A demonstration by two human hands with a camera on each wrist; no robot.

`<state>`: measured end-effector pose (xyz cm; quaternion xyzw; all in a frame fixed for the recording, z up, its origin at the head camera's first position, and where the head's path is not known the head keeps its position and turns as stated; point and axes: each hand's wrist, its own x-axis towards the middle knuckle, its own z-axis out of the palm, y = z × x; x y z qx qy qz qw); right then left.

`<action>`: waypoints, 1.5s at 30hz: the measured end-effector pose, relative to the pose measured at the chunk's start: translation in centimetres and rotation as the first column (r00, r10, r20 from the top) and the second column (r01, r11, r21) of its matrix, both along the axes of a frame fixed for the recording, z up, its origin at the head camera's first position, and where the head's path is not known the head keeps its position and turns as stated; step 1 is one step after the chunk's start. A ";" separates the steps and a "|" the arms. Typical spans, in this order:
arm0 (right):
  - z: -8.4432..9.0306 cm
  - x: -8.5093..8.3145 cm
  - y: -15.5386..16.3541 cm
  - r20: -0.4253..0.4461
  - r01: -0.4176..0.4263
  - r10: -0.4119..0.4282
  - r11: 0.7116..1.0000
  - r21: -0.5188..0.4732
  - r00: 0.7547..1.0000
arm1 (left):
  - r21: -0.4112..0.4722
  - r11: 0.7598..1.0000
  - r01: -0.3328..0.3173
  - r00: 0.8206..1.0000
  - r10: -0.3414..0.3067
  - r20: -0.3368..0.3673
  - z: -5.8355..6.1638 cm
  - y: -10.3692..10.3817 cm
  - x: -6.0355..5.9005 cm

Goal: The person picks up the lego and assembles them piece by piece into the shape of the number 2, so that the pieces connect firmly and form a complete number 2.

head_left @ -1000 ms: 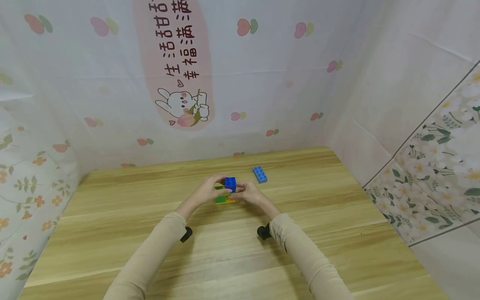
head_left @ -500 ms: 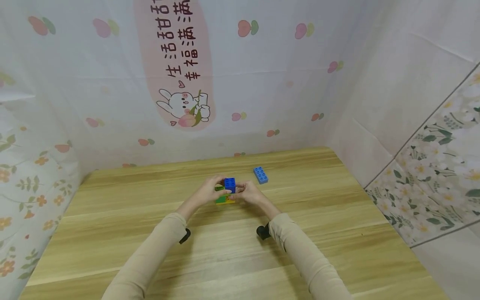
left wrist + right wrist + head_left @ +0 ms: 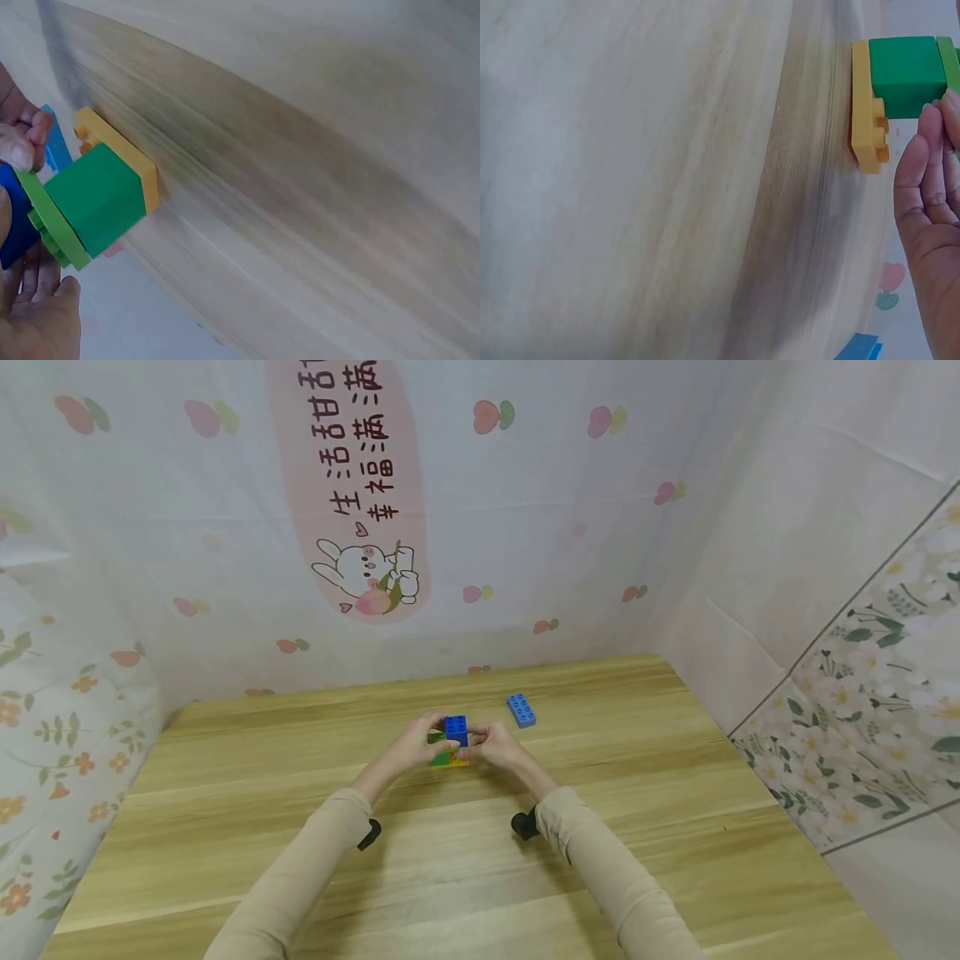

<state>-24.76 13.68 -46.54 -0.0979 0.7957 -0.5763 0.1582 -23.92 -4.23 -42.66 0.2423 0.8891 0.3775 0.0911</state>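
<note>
In the head view, a stack of toy building bricks stands mid-table between both hands. At its base lies a yellow plate [image 3: 124, 154], bearing a green brick [image 3: 97, 196] with a light green plate [image 3: 58, 229] on top. My left hand [image 3: 408, 745] grips a dark blue brick [image 3: 456, 732] at the light green plate's studded side; whether it is fully seated, I cannot tell. From the right, my right hand [image 3: 501, 748] pinches the light green plate's end, its fingertips [image 3: 930, 120] beside the green brick. Fingers partly cover the joint between the pieces.
A lighter blue brick [image 3: 521, 710] with several studs lies behind the right hand, towards the table's back edge. The wooden table [image 3: 637, 827] meets patterned cloth [image 3: 525, 543] hanging at the back and sides.
The dark blue brick has shifted slightly left over the stack, with the left hand still around it. The right hand stays at the stack's right side, and the lighter blue brick lies where it was.
</note>
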 end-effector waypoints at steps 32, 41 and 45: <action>-0.6 0.0 0.6 -0.029 0.023 -0.019 0.990 0.137 0.999 | 0.159 0.976 -0.152 0.979 0.126 0.162 -3.4 -2.3 0.7; -0.5 -0.5 2.9 -0.160 0.190 -0.178 0.980 0.065 0.971 | 0.156 0.974 -0.164 0.973 0.134 0.189 -2.6 -2.2 0.6; -0.6 -0.6 4.1 -0.181 0.291 -0.279 0.956 0.046 0.943 | 0.149 0.976 -0.161 0.973 0.132 0.188 -2.6 -2.2 0.7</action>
